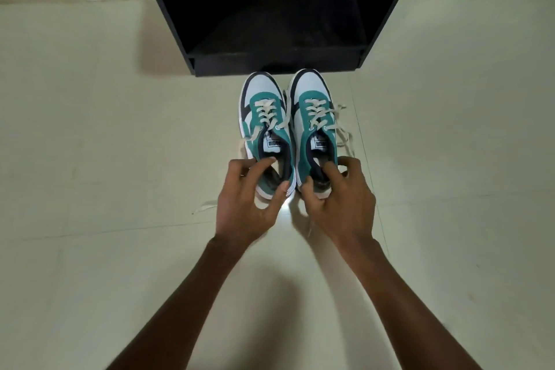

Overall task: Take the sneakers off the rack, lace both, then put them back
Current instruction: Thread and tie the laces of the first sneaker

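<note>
Two white, teal and navy sneakers sit side by side with toes pointing at the black rack [270, 64]. My left hand [249, 198] grips the heel of the left sneaker [262, 111], fingers hooked into its collar. My right hand [339, 192] grips the heel of the right sneaker [312, 108] the same way. Both shoes show cream laces crossed through the eyelets, with loose lace ends trailing to the sides. The heels look lifted slightly above the floor; the soles are hidden.
The black rack stands open straight ahead, its lower shelf dark and bare at the front. Pale glossy floor tiles [120, 159] spread to both sides. A loose lace end [204, 208] lies on the floor left of my left hand.
</note>
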